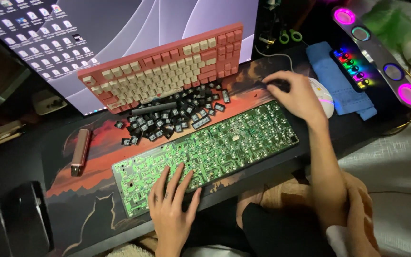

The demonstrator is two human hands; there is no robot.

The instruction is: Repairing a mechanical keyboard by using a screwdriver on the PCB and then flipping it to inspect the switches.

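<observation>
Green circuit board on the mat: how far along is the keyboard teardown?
Done: the green circuit board lies bare, black keycaps piled behind it.
In hand: left hand rests flat on the board's near end; right hand touches something small and dark past the far end, unclear what.
Left: nothing refitted; the pink keyboard leans on the monitor, caps on.

Our left hand [171,202] lay flat, palm down, fingers [179,176] spread and stretched forward, our right arm reached far ahead, wrist bent, our right hand [295,94] arched, fingertips [268,81] curled downward.
</observation>
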